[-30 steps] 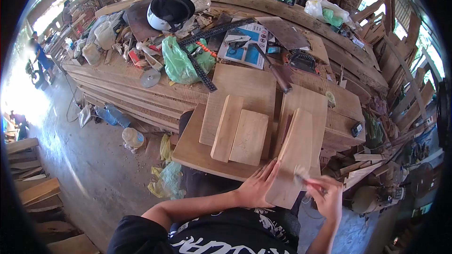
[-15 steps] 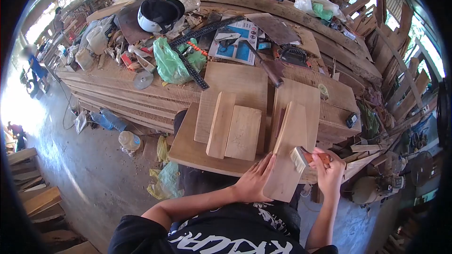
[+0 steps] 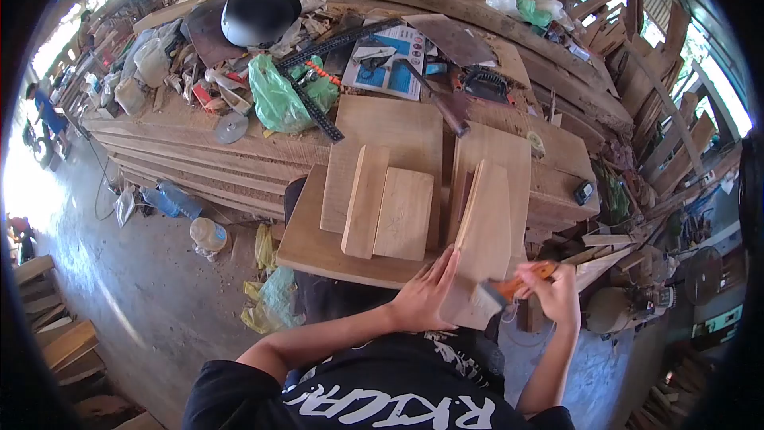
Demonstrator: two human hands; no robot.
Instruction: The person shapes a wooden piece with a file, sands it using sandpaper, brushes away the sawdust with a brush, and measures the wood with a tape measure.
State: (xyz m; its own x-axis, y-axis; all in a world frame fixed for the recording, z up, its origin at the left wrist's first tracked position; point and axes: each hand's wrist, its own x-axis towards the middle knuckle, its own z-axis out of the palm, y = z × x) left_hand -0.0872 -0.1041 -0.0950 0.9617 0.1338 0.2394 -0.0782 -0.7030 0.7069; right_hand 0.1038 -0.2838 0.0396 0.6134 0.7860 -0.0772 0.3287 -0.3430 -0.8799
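Observation:
My right hand (image 3: 555, 293) is closed round the orange-brown wooden handle of a flat paintbrush (image 3: 497, 293). The bristles meet the face of a pale wooden board (image 3: 485, 227) near its lower end. Against that board's left edge, my left hand (image 3: 426, 293) grips it with the fingers stretched along the side; the thumb is hidden. The board slants toward my body, its far end over another flat board (image 3: 509, 159). To its left, two wooden blocks (image 3: 404, 215) (image 3: 366, 203) lie side by side on wider boards (image 3: 390, 123).
Behind are a green plastic bag (image 3: 274, 95), a black carpenter's square (image 3: 314, 115), a hammer-like tool (image 3: 446, 107), a printed sheet (image 3: 387, 72) and a helmet (image 3: 259, 16). A tape measure (image 3: 585, 192) sits at right. Someone in blue (image 3: 49, 115) stands far left.
The paintbrush has moved down and left along the board to its near end, and its handle has swung more level. My left hand stays at the board's edge. The view shifted slightly.

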